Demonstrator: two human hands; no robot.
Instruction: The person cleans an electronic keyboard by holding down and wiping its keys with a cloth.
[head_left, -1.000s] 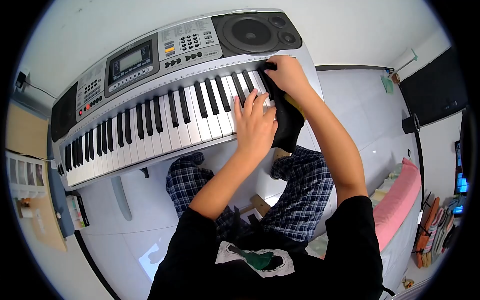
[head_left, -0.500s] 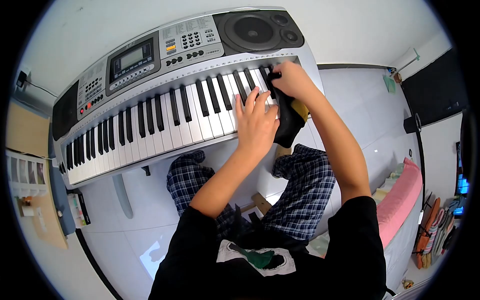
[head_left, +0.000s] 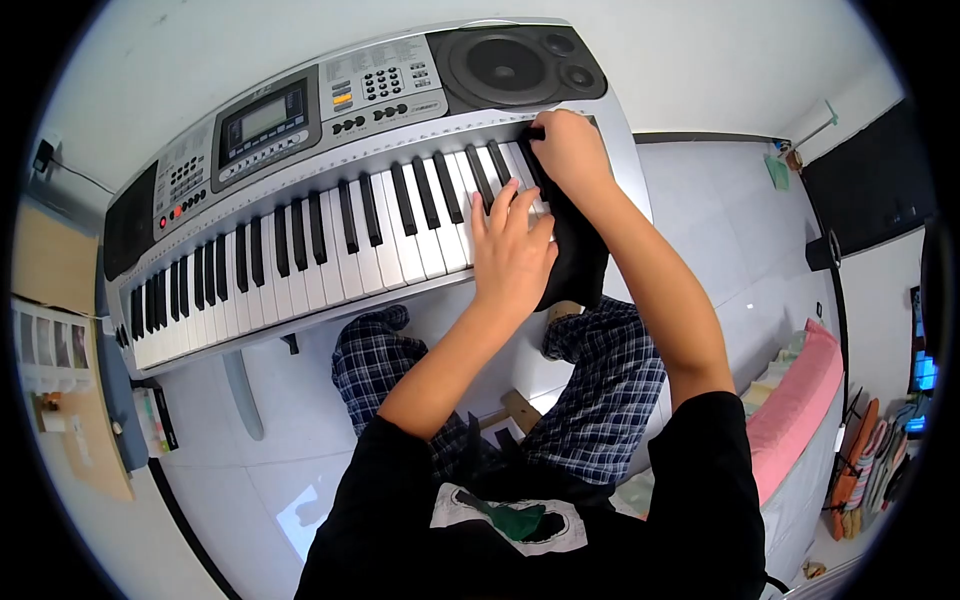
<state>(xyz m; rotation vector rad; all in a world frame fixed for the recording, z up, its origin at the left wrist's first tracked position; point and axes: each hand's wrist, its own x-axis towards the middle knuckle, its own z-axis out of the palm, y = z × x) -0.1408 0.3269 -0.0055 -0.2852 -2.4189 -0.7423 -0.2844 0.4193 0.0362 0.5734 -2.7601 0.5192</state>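
Note:
A silver electronic keyboard [head_left: 290, 245] with white and black keys stretches across the view. My left hand [head_left: 512, 255] rests with spread fingers on the keys towards the right end. Just beyond it, my right hand [head_left: 572, 150] is closed on a black cloth [head_left: 578, 250] at the top of the last keys. The cloth drapes down over the right-end keys and hangs past the front edge. Its bunched upper end is partly hidden by my fingers.
A speaker [head_left: 500, 72] and a small display [head_left: 265, 118] sit on the keyboard's top panel. My knees in plaid trousers [head_left: 600, 380] are below its front edge. A pink cushion [head_left: 798, 410] lies at right, and a wooden desk [head_left: 85, 440] stands at left.
My right hand has shifted slightly left along the top of the keys, taking the black cloth with it. The cloth's yellow patch no longer shows. My left hand has stayed nearly still.

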